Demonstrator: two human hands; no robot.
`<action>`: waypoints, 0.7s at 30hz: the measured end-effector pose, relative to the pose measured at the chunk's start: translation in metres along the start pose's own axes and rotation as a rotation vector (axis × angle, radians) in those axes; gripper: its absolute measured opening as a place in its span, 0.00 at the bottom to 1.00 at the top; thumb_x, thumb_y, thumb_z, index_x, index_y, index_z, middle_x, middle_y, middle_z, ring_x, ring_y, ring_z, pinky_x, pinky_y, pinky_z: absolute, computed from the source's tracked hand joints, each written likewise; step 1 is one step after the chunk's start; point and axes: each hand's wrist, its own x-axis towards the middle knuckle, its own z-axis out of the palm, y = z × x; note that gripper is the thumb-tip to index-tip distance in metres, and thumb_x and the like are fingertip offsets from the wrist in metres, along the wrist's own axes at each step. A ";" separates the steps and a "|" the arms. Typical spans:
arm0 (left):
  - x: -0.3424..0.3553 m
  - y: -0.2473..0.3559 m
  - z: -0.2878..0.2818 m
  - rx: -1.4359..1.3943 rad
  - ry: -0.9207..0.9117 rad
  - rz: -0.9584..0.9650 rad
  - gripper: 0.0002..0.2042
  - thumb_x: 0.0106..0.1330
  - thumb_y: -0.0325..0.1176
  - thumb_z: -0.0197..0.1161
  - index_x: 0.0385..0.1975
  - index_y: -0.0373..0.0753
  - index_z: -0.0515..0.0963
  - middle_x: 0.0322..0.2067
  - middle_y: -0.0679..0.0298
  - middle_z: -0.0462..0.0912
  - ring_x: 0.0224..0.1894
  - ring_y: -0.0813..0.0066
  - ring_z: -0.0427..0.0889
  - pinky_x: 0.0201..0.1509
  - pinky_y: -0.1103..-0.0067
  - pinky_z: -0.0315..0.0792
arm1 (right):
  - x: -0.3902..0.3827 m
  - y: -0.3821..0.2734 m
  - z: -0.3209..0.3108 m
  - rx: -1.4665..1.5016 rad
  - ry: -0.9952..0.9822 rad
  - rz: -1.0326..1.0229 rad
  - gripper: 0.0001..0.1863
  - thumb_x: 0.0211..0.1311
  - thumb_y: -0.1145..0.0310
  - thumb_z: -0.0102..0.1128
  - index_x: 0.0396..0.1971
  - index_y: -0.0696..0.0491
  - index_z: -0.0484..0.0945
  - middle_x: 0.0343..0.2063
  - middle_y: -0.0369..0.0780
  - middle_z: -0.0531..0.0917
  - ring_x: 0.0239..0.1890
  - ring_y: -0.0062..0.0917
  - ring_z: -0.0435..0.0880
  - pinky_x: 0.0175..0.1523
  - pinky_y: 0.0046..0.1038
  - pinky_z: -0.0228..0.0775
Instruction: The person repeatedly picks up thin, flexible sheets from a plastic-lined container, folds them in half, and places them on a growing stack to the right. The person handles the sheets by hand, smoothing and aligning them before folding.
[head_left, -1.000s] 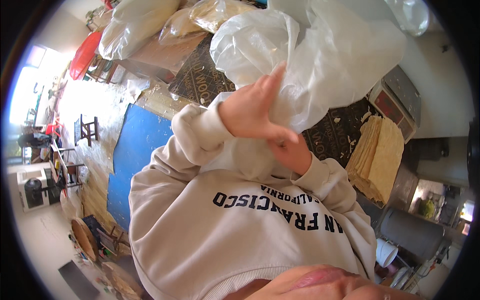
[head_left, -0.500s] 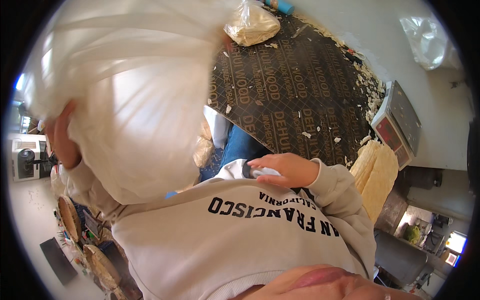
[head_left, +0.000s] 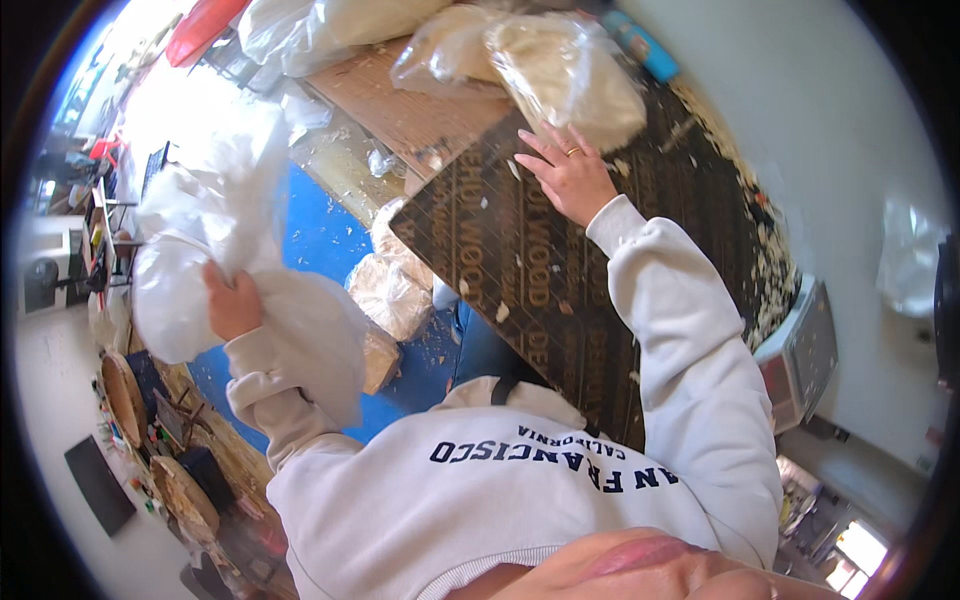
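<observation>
Just past the left edge of the dark table [head_left: 540,290], our left hand [head_left: 233,300] was curled tight around a gathered fold of the big white plastic bag [head_left: 300,320]! That bag hung beside the table, its long axis slanting from the far left back toward us, the far part billowing out, the near part drooping; which end was the mouth, we couldn't tell. Our left arm was bent, back of the hand upward.

And over on the other side, what a reach! Our right arm stretched forward above the table, elbow only slightly bent, palm down, our right hand [head_left: 575,180] wide, fingers fanned toward the far end, gripping nothing we could see. Right at those fingertips lay the clear bag [head_left: 565,75] with pale contents, on the table's far end, its long axis running diagonally from far left to near right; whether we touched it, we couldn't make out. Pale flakes [head_left: 775,285] littered the table's right edge.
</observation>
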 end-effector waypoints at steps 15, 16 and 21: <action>-0.068 -0.054 0.109 -0.195 -0.741 -0.394 0.30 0.56 0.36 0.57 0.62 0.32 0.68 0.56 0.42 0.77 0.58 0.45 0.76 0.62 0.65 0.68 | 0.303 0.020 0.075 1.604 -0.465 0.654 0.22 0.66 0.54 0.63 0.45 0.60 0.80 0.43 0.42 0.85 0.49 0.29 0.83 0.53 0.32 0.75; -0.072 -0.053 0.107 -0.189 -0.777 -0.408 0.30 0.57 0.36 0.57 0.62 0.32 0.68 0.56 0.42 0.77 0.57 0.44 0.76 0.62 0.65 0.69 | 0.342 0.013 0.107 1.962 -0.475 0.945 0.22 0.67 0.54 0.63 0.42 0.61 0.81 0.42 0.40 0.86 0.50 0.27 0.83 0.55 0.30 0.75; -0.101 -0.068 0.082 -0.250 -0.825 -0.511 0.30 0.57 0.36 0.59 0.62 0.33 0.67 0.53 0.42 0.78 0.54 0.43 0.78 0.59 0.63 0.70 | 0.448 0.006 0.230 2.640 0.069 1.058 0.39 0.60 0.39 0.62 0.60 0.56 0.70 0.56 0.46 0.77 0.60 0.42 0.73 0.67 0.39 0.65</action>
